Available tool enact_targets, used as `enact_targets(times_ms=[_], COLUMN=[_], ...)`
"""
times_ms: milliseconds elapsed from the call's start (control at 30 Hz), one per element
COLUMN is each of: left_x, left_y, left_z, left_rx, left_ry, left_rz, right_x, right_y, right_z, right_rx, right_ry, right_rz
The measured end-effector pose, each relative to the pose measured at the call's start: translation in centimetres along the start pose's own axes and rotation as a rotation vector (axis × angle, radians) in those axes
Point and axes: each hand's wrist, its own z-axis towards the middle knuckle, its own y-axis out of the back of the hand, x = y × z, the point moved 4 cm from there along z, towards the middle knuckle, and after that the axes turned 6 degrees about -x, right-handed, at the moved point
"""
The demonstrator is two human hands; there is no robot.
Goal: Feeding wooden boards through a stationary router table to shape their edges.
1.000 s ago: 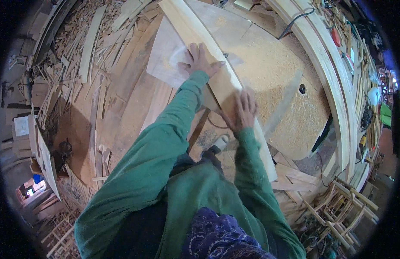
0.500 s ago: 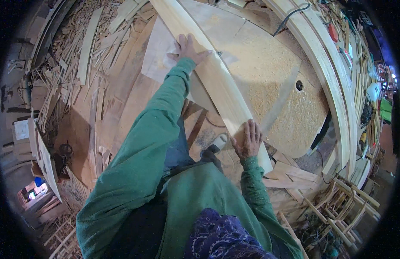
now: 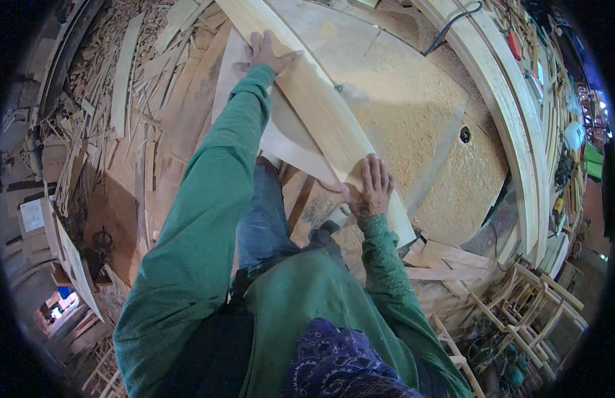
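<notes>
A long pale wooden board (image 3: 317, 109) lies slantwise across a sawdust-covered worktable (image 3: 413, 86), from the upper middle down to the lower right. My left hand (image 3: 267, 53) rests on its left side toward the far part, fingers spread and the thumb stretched across the face. Nearer to me, my right hand (image 3: 372, 186) lies flat on the board close to its near end, its fingers extended over the wood. A small metal fitting (image 3: 338, 88) sits against the board's right edge.
A dark round hole (image 3: 464, 134) opens in the tabletop at the right. Long pale beams (image 3: 500, 86) curve along the right side, with a black cable (image 3: 447, 30) over them. Scrap wood strips (image 3: 127, 79) pile up at the left. Wooden frames (image 3: 526, 312) stand at the lower right.
Both hands have moved forward and a little left. The board's near end has shifted away from me with them.
</notes>
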Motion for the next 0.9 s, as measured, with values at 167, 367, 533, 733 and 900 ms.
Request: enact_targets(times_ms=[167,367,533,733,900], left_x=[0.4,-0.7,-3.2,-4.1,-3.7], left_y=[-0.4,-1.6,-2.4,-2.2,-2.1], left_z=[0.7,-7.7,-15.5,-15.7,-14.9], left_rx=[-0.038,0.025,0.021,-0.058,-0.009], left_ry=[-0.029,-0.146,-0.087,-0.063,-0.048], left_rz=[-0.074,-0.022,-0.049,-0.086,-0.054], right_x=[1.1,2.2,3.3,2.7,-0.2], right_y=[-1.4,-3.8,-5.8,-5.4,0.4], right_z=[2.6,5.6,8.7,8.3,0.3], right_rx=[-0.039,0.039,-0.014,-0.055,0.022], right_ry=[0.008,0.018,0.044,0.145,0.103], right_rz=[-0.008,-0.059,0.039,0.027,0.232])
